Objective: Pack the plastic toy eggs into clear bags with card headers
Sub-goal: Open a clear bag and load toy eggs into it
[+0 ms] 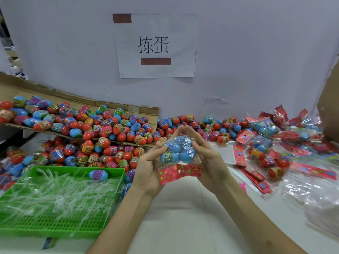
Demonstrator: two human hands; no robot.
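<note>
While the clear bag (178,150) is held in the air over the middle of the table (183,226), both hands grasp it. The left hand (148,169) curls its fingers against the bag's left side, with the thumb pressed near the upper eggs. The right hand (207,162) wraps the other side, and the fingertips of both hands meet in an arch over the bag's far end.

Inside are blue toy eggs (187,154), at least three showing, bunched tight together. The red flowered card header (179,172) points toward the person, so the bag's mouth faces them. This hold looks meant to squeeze the eggs down away from the opening and leave the header free for folding or sealing. I judge this bag full or nearly so, with the closing left to do.

The supplies seem laid out for easy reach. Loose eggs (102,129) are heaped along the far edge and on a cardboard sheet (146,110) toward the far left corner. Empty headed bags (256,177) are stacked just right of the hands. Finished packs (266,127) pile up toward the far right corner. At the near left corner a green tray (55,231) holds clear plastic strips (60,191) and one purple-labelled egg (98,175).
</note>
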